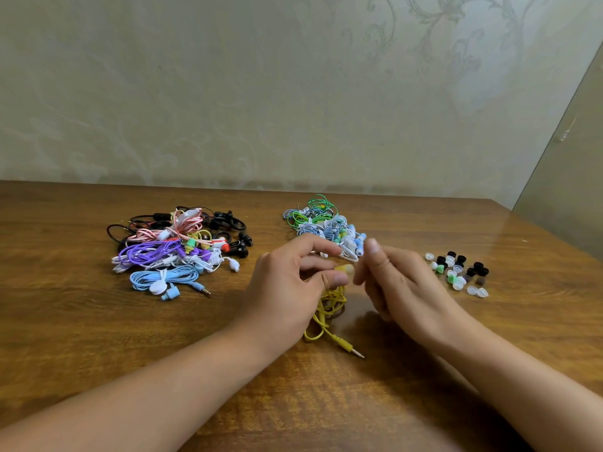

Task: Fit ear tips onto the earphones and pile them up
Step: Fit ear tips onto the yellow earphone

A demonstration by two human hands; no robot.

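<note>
Glossy brown wooden table [98, 337] against pale wall with faint floral pattern [228, 93]. Left hand [287, 288]: thumb and curled fingers pinch yellow earbud with pale tip [345, 269]; index finger lifted. Yellow cable and jack plug [329, 318] trail below that hand. Right hand [401, 285]: fingers loosely bent just beside earbud, blurred; cannot tell whether touching. Mixed-colour earphone heap [176, 249] left of fingers; blue-green bundle [326, 226] beyond fingertips; loose black, white, green ear tips [458, 272] right.

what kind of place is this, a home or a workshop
Probably a home room, used for simple piecework: a varnished wooden table against patterned wallpaper, with only earphone piles and loose ear tips on it.
</note>
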